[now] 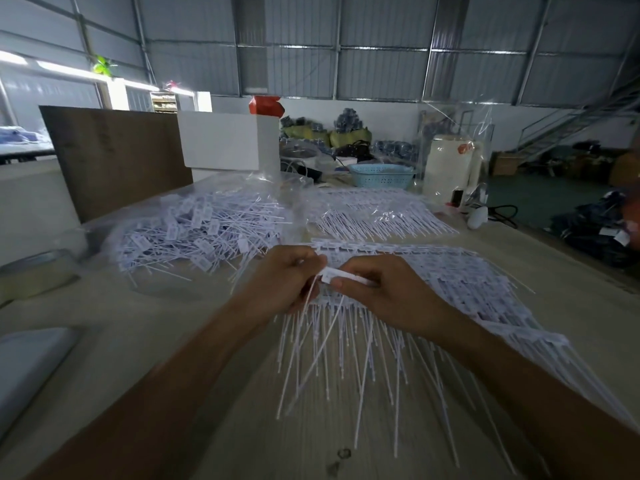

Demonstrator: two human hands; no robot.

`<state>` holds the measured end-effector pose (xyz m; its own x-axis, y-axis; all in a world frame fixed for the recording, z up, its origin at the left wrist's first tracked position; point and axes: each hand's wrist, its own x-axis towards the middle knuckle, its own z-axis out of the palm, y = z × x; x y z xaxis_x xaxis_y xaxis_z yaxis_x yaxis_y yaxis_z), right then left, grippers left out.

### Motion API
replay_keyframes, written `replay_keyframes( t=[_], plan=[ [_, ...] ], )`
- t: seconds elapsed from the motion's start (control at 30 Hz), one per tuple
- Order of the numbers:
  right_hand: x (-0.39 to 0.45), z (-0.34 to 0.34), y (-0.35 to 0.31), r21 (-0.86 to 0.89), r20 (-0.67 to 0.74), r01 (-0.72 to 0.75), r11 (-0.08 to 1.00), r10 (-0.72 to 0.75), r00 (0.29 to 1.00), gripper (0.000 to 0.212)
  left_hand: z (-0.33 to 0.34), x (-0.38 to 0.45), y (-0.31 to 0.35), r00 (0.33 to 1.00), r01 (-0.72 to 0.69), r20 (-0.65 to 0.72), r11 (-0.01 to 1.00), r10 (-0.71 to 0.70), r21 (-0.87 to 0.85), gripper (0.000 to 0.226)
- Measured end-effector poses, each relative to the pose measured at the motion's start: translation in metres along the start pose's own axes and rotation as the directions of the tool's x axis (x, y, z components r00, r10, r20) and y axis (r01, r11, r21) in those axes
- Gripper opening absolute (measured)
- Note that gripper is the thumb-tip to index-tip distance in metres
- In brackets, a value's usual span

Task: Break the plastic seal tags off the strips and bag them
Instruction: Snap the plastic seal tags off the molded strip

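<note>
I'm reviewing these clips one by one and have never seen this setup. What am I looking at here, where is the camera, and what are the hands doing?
There is no machine: a person wears one wide-angle camera on the head, looking down at their own bare hands. The left hand and right hand together pinch a white seal tag at the edge of a stack of tag strips lying on the table. Loose tags already broken off lie in a clear plastic bag to the left. More strips wait farther back.
</note>
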<state>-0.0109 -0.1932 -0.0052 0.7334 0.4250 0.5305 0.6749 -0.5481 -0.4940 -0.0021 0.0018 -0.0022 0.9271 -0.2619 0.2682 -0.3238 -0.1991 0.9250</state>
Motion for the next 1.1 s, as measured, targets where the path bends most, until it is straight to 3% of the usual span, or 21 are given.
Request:
replay_keyframes(
  t=[0.13,0.2,0.27,0.33,0.4,0.5,0.63,0.67,0.77,0.83,0.93,1.0,1.1],
  plan=[
    [-0.005,0.008,-0.001,-0.320,-0.016,0.185,0.929,-0.200,0.980,0.022,-0.005,0.000,0.003,0.992,0.126,0.007,0.992,-0.126,0.009,0.038],
    [-0.004,0.010,-0.002,-0.379,-0.007,0.214,0.900,-0.235,0.972,0.019,-0.012,-0.001,0.005,0.991,0.129,0.026,0.990,-0.131,0.056,0.034],
    [-0.001,0.006,-0.001,-0.236,0.044,0.185,0.954,-0.179,0.983,0.021,-0.019,-0.002,0.009,0.988,0.089,0.111,0.980,-0.110,0.176,0.033],
    [0.000,-0.002,0.000,-0.060,0.181,0.157,0.986,-0.144,0.973,0.018,-0.024,-0.004,0.012,0.972,-0.020,0.225,0.936,-0.063,0.351,0.035],
    [0.000,-0.009,0.000,0.026,0.311,0.130,0.991,-0.131,0.941,0.015,-0.024,-0.007,0.015,0.941,-0.179,0.340,0.848,-0.002,0.498,0.036],
    [0.001,-0.013,0.000,0.105,0.388,0.070,0.992,-0.106,0.915,0.016,-0.019,-0.008,0.017,0.882,-0.395,0.455,0.718,0.121,0.574,0.035],
    [-0.005,-0.026,0.000,0.221,0.500,-0.007,0.975,-0.107,0.859,0.017,-0.030,-0.004,0.013,0.869,-0.493,0.424,0.516,0.256,0.700,0.023],
    [-0.007,-0.028,0.000,0.226,0.497,-0.012,0.974,-0.105,0.861,0.019,-0.036,-0.002,0.011,0.876,-0.482,0.383,0.513,0.293,0.710,0.023],
    [-0.006,-0.027,-0.002,0.153,0.336,0.009,0.988,-0.061,0.940,0.026,-0.040,-0.001,0.009,0.899,-0.430,0.187,0.716,0.396,0.550,0.021],
    [-0.002,-0.020,-0.007,0.127,0.236,0.013,0.992,-0.043,0.971,0.026,-0.024,-0.001,0.009,0.930,-0.365,0.132,0.828,0.342,0.425,0.021],
    [0.003,-0.015,-0.013,0.195,0.108,-0.014,0.981,-0.007,0.994,0.012,0.002,-0.003,0.009,0.982,-0.181,0.073,0.975,0.172,0.130,0.048],
    [0.004,-0.012,-0.016,0.287,0.053,-0.055,0.956,0.041,0.998,0.015,0.007,-0.006,0.013,0.995,-0.077,0.063,0.996,0.079,-0.041,0.066],
    [0.004,-0.006,-0.019,0.304,0.008,-0.034,0.952,0.033,0.999,0.018,0.010,-0.006,0.013,0.981,-0.187,0.068,0.981,0.184,0.052,0.051]
  ],
)
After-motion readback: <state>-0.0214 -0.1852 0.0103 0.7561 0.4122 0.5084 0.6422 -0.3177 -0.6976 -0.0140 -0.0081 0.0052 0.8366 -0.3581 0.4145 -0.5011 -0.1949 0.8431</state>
